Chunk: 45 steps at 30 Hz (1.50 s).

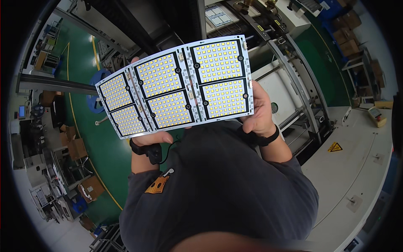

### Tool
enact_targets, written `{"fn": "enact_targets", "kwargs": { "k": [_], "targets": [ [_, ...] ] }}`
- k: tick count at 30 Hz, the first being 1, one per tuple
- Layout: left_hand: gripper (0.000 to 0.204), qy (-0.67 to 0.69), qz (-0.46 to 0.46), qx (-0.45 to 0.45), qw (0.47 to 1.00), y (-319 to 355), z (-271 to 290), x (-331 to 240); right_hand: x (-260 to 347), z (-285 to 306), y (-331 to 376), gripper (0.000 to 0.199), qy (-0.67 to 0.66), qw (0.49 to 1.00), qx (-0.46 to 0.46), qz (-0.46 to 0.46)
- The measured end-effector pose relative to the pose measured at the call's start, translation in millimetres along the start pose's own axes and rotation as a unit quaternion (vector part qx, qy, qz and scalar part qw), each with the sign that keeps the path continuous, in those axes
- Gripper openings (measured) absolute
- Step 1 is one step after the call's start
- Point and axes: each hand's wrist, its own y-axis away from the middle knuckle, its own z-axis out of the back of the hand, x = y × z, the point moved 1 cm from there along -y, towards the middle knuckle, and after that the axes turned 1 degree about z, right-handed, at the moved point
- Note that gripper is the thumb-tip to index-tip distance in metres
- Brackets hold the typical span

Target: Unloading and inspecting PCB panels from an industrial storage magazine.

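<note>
A white LED circuit board panel [164, 63], covered with rows of small yellow LEDs in several black-outlined blocks, is held up in front of my chest. Its LED side faces me, and its left end sits lower than its right. My left hand [153, 139] grips the lower left edge, thumb in front and most fingers hidden behind the panel. My right hand [261, 110] holds the right edge, with the thumb near the lower corner. Black bands circle both wrists; the left one carries a small black box with a cord.
Ahead is a machine with a conveyor, where another white panel [218, 16] lies. Metal rails [289, 80] run at the right beside a white machine top [336, 168] bearing a yellow handheld device [376, 116]. A dark metal beam [58, 84] stretches across the left above green floor.
</note>
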Motion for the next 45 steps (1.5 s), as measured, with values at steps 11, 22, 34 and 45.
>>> {"fn": "enact_targets", "kwargs": {
  "k": [11,22,34,45],
  "targets": [
    [0.099,0.074,0.033,0.076,0.994,-8.4,-2.9,6.7,6.6,19.2,13.1,0.113,0.068,0.996,-0.016,-0.050],
    [0.117,0.058,0.007,0.004,0.998,-27.5,-26.4,5.7,32.5,33.4,3.4,0.097,0.138,0.981,-0.088,-0.104],
    [0.118,0.022,0.067,0.036,0.997,-11.0,-13.8,19.4,79.8,-8.2,-18.7,0.114,0.644,0.763,0.057,0.006],
    [0.117,-0.179,0.133,0.120,0.967,-3.1,-2.4,35.6,63.2,-29.0,-31.0,0.112,0.804,0.534,0.248,-0.084]
  ]
}}
